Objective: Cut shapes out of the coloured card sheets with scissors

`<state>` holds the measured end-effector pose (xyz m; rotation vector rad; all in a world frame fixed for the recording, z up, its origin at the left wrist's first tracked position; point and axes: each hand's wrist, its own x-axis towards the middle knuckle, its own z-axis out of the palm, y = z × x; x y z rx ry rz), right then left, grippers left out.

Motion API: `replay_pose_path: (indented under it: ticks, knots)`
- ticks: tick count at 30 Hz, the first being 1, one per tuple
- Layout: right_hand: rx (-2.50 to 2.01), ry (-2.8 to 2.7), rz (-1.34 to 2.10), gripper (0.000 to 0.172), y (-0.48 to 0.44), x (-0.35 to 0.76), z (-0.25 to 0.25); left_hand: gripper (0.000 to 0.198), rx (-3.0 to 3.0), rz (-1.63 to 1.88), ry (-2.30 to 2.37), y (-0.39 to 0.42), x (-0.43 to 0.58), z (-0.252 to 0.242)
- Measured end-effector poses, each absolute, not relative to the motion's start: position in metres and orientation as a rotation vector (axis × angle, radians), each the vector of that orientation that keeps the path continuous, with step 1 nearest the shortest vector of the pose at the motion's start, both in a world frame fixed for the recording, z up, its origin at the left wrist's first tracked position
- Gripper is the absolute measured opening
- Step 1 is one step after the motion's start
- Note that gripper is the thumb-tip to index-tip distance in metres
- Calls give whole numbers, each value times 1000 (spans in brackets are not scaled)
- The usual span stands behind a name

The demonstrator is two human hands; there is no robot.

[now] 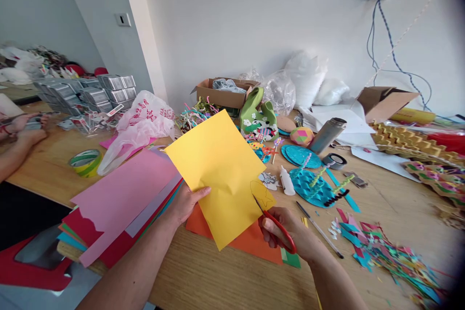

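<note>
My left hand grips a yellow sheet of paper by its lower left edge, thumb on top and the other fingers hidden beneath. A pencil-like outline of a fish shape shows near the sheet's right corner. In my right hand is a pair of scissors with red handles. Their dark blades lie at the sheet's edge beside the drawn outline. Orange paper lies on the table under the yellow sheet, with a bit of green paper showing next to it.
A stack of coloured paper overhangs the table's left edge. To the right are a pen, a glue bottle, a blue paper disc, a metal flask and paper scraps. Another person's hands are at far left.
</note>
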<state>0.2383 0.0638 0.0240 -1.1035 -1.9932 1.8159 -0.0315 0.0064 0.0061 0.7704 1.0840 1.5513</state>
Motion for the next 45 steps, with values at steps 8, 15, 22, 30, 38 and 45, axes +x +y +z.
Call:
replay_pose_path:
  ticks: [8,15,22,30,38,45]
  knots:
    - [-1176,-1977,1755,62,63,237,19,48,797,1540,1081,7,-30,4]
    - [-1320,-1952,1736,61,64,237,19,46,780,1542,1068,6,-29,6]
    - [-1219,-1936,1767,62,62,235,23,51,759,1536,1072,7,-30,5]
    - [-1295,-1952,1735,58,63,235,20,52,725,1535,1064,7,-28,8]
    - [-1201,-1911,1759,60,63,234,24,50,755,1558,1090,7,-29,2]
    - [-1370,-1921,1678,55,63,232,24,50,763,1554,1096,8,-29,1]
